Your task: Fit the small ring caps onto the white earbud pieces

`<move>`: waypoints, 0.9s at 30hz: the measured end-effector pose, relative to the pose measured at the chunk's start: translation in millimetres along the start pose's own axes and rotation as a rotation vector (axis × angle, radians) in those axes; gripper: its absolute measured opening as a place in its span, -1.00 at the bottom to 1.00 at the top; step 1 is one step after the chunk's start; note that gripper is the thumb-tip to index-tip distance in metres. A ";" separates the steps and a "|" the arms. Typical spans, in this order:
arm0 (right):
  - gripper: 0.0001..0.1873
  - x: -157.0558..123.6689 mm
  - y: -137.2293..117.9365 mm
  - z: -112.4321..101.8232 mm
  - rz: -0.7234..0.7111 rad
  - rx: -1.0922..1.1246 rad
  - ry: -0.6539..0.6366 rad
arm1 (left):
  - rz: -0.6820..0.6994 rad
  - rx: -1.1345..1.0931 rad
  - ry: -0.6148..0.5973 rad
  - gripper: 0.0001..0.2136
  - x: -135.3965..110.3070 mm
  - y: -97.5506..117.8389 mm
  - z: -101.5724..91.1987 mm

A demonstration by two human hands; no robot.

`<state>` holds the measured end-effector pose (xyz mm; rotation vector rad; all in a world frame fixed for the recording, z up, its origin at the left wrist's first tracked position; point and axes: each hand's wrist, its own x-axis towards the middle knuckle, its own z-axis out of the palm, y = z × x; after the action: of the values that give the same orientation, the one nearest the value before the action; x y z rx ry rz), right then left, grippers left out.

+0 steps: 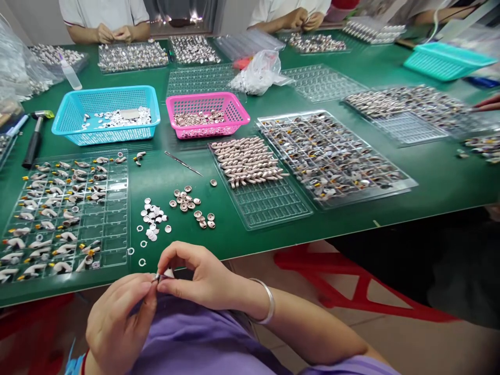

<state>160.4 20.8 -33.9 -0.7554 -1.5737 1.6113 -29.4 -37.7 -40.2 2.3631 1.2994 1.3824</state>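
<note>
My left hand and my right hand meet just in front of the table edge, above my lap. Both pinch a small earbud part between thumb and forefinger. A pale bit of it shows, but the fingertips hide most of the rest. Beyond my hands lies a loose pile of white discs, with thin white rings beside it. Small beige cups are scattered a little farther back. To the left, a clear tray carries rows of stemmed earbud pieces with orange bits.
Tweezers lie behind the cups. A blue basket and a pink basket stand farther back. Trays of beige stems and dark parts are to the right. A hammer rests far left. Co-workers sit opposite.
</note>
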 end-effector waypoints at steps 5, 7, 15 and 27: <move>-0.96 -4.3 4.1 2.7 -0.240 -0.301 0.080 | -0.139 -0.030 -0.004 -0.58 -9.8 -0.4 3.4; -0.95 -4.5 5.2 3.2 -0.344 -0.402 0.088 | -0.199 -0.048 -0.015 -0.60 -12.3 1.0 4.8; -0.82 -3.2 5.5 2.2 -0.585 -0.828 0.131 | -0.442 -0.057 -0.153 -0.87 9.1 12.3 -0.4; -0.66 -1.9 -6.4 -11.6 -0.743 -1.178 0.021 | -0.141 0.140 -0.282 -0.92 32.9 8.7 2.8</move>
<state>171.8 25.4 -28.5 -0.5830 -2.3598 0.0480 -14.7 -18.6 -15.9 2.3892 1.4863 0.9076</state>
